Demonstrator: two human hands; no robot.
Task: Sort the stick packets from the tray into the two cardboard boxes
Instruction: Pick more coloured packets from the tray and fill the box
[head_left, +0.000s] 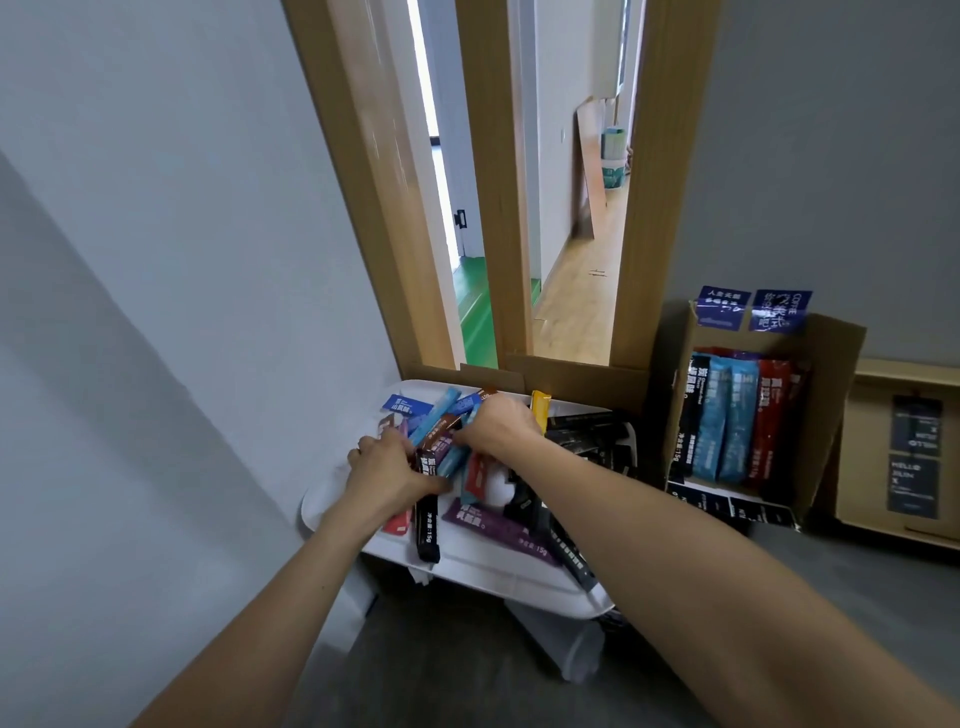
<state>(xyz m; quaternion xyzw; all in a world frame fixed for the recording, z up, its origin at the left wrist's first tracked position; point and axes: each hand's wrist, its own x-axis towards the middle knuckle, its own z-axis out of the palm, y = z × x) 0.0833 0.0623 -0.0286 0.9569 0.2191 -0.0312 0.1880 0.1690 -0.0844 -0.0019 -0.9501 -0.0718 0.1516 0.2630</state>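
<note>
Packets in grip between left hand and right hand, over tray.

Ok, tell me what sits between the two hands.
Head view: a bunch of stick packets, brown and light blue among them, lies between the left hand and right hand.

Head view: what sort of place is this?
Likely a room, perhaps in an office or flat: a wood-framed doorway onto a wooden-floored corridor, grey walls, and a cardboard box of stick packets against the wall.
</note>
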